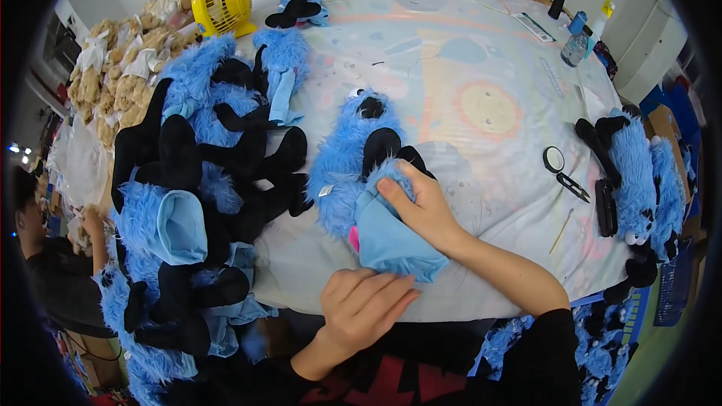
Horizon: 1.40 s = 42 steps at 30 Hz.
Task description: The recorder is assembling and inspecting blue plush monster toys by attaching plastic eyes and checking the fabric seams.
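Observation:
A shaggy blue plush puppet [346, 152] with a black mouth and black limbs lies on the covered table in front of me. Its light blue cloth lining [398, 244] hangs out toward me, and a bit of pink shows at the lining's left side. My right hand [425, 207] grips the puppet's furry lower part, thumb on top near the lining. Just below the lining's near edge is my left hand [365, 308], its fingers loosely extended and side by side. No object shows in it; whether the fingertips touch the cloth is hard to tell.
Blue and black puppets [180, 173] are heaped at left, more [635, 177] at right. A yellow fan [222, 1] stands far left beside tan plush pieces [124, 68]. Snips [573, 188], a round black item [553, 159] and bottles [575, 46] lie right. Another person [60, 271] sits left.

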Available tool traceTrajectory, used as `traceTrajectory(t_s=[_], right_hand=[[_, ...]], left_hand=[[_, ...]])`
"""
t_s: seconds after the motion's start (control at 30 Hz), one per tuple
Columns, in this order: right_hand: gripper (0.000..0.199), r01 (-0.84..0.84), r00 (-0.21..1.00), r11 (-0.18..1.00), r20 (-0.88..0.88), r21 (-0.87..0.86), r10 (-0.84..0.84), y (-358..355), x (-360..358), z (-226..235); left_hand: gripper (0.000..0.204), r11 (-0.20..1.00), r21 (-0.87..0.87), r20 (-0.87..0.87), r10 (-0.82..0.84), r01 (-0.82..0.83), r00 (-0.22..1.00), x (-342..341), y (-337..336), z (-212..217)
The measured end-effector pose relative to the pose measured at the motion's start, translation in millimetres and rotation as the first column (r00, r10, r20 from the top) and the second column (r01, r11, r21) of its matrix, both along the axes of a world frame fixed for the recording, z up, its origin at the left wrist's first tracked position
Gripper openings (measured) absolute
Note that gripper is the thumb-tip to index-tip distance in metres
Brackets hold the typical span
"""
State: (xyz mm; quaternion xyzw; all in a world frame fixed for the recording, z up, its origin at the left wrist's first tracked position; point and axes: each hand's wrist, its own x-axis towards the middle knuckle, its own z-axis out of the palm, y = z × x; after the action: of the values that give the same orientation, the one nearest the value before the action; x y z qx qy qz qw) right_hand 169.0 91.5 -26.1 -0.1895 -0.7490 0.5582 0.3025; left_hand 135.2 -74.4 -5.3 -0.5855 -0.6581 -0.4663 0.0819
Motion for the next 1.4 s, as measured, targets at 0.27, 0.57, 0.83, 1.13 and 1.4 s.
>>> traceTrajectory(t_s=[0.27, 0.57, 0.83, 1.13, 1.4], right_hand=[[0.033, -0.047, 0.998, 0.999, 0.035, -0.024, 0.048, 4, 3, 3], [0.033, 0.084, 0.996, 0.988, -0.028, -0.13, -0.088, 9, -1, -1], [0.034, -0.073, 0.99, 0.804, -0.14, -0.59, -0.013, 8, 5, 1], [0.029, -0.199, 0.956, 0.568, -0.285, -0.799, -0.066, 12, 15, -7], [0.028, -0.168, 0.946, 0.569, -0.293, -0.805, -0.136, 5, 2, -7]], left_hand=[[0.011, 0.929, -0.305, -0.284, 0.124, -0.212, 0.951, 4, 4, -3], [0.01, 0.941, -0.077, -0.014, -0.331, 0.329, 0.944, 40, -16, 6], [0.027, 0.907, 0.355, 0.465, 0.04, -0.228, 0.884, 28, 22, -4], [0.035, 0.952, 0.183, 0.392, -0.3, 0.246, 0.87, 63, 55, -1], [0.034, 0.713, -0.049, 0.338, -0.647, 0.7, 0.683, 49, 28, -19]])
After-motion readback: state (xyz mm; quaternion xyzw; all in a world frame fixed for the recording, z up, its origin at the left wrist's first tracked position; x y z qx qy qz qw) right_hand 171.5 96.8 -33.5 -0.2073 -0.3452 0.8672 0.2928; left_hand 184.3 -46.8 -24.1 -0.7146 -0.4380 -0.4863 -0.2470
